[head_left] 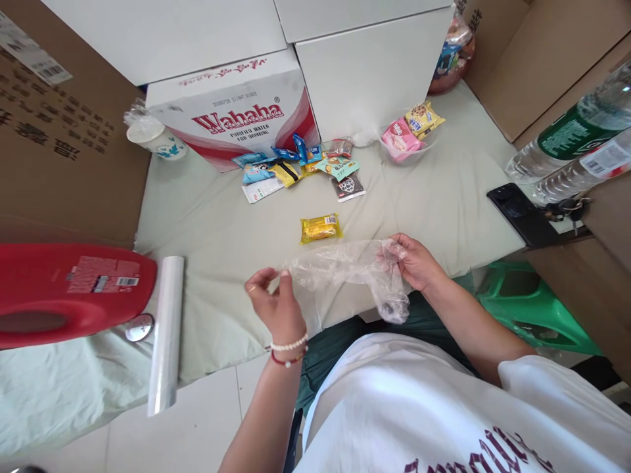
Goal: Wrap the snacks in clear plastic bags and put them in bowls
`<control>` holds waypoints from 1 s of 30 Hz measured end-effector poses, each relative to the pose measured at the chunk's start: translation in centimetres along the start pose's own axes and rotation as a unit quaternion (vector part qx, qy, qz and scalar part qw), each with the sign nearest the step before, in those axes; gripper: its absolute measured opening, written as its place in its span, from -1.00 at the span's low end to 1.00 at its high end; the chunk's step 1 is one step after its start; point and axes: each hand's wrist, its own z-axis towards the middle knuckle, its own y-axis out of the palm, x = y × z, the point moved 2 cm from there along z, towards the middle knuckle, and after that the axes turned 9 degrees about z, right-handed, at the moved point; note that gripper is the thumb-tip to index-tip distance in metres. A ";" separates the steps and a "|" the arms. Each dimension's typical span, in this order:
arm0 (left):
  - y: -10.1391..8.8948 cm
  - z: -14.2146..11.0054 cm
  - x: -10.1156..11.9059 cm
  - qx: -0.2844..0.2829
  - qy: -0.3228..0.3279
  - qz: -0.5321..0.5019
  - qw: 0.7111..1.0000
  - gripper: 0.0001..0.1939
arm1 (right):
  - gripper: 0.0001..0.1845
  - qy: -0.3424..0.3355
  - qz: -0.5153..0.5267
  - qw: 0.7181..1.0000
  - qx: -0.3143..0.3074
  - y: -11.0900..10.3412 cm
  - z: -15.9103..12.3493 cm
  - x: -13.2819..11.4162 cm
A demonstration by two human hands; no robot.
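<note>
As a red-and-white cardboard Wahaha carton (236, 108) stands at the back of a pale green cloth-covered surface (211, 223), two bare hands stretch a clear, crinkled piece of thin plastic (340, 263) in front of it — toward the wearer's side and to the carton's right. The left hand (279, 299), with a ring and two bracelets at the wrist, pinches one end between thumb and fingers; the right hand (413, 261) grips the other end in bent fingers, a bunched section hanging down beside it.

Between the carton and the plastic lies a yellow, clear-wrapped snack packet (321, 228), flat and held by neither hand. Against the carton's lower right front sits a loose pile of small, multicoloured snack packets (300, 161). To the carton's right, a clear plastic bowl (411, 154) holds pink and yellow packets; farther right are a black smartphone (517, 211) and two clear plastic bottles (572, 138), tilted in view. Just left of the carton is a white paper cup (160, 141) with a blue print. Nearer the wearer and to the carton's left — a large red plastic container (73, 289) and, beside it, a long roll of clear film (167, 335).
</note>
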 end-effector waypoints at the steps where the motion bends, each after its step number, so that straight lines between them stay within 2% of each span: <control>1: -0.7 -0.9 0.9 0.039 0.122 0.054 0.990 -0.65 | -0.51 -0.008 -0.014 1.000 -0.002 0.4 0.0 0.3; 2: -1.2 -2.0 1.8 0.046 0.244 0.092 0.964 -0.58 | -0.53 -0.021 -0.032 0.999 -0.003 0.8 -0.1 0.6; 3: -1.3 -3.0 2.6 0.023 0.355 0.115 0.927 -0.49 | -0.56 -0.037 -0.057 0.998 -0.004 1.1 -0.1 0.9; 5: -0.6 -4.6 3.7 -0.074 0.509 0.143 0.846 -0.31 | -0.61 -0.080 -0.125 0.989 -0.007 1.6 -0.1 1.3; 7: 0.9 -5.1 3.9 -0.176 0.564 0.178 0.787 -0.20 | -0.66 -0.124 -0.198 0.972 -0.013 1.8 0.1 1.4; 8: 1.6 -5.0 3.7 -0.210 0.566 0.197 0.773 -0.17 | -0.69 -0.143 -0.228 0.963 -0.012 1.7 0.2 1.4; 11: 3.2 -3.8 2.6 -0.252 0.551 0.232 0.761 -0.19 | -0.76 -0.175 -0.299 0.938 0.001 1.1 0.9 0.9; 13: 3.2 -2.9 1.7 -0.263 0.566 0.225 0.748 -0.28 | -0.79 -0.182 -0.340 0.923 0.008 0.5 1.4 0.4; 17: 1.5 -1.5 0.2 -0.280 0.607 0.179 0.722 -0.53 | -0.82 -0.184 -0.375 0.909 0.008 -0.4 2.3 -0.6; 22: -1.0 0.1 -1.6 -0.322 0.607 0.217 0.694 -0.74 | -0.82 -0.219 -0.376 0.900 0.008 -0.1 3.0 -1.4; 24: -1.9 0.5 -1.5 -0.323 0.579 0.224 0.715 -0.77 | -0.83 -0.245 -0.384 0.890 0.014 0.4 2.8 -1.4; 27: -2.3 0.2 -0.1 -0.280 0.518 0.219 0.778 -0.69 | -0.84 -0.275 -0.400 0.874 0.013 1.1 2.1 -1.0; 28: -1.9 -0.2 0.6 -0.272 0.502 0.223 0.790 -0.64 | -0.84 -0.279 -0.402 0.872 0.008 1.3 1.9 -0.7; 30: -0.1 -1.1 1.8 -0.288 0.486 0.239 0.790 -0.47 | -0.83 -0.279 -0.402 0.872 -0.003 1.6 1.5 -0.3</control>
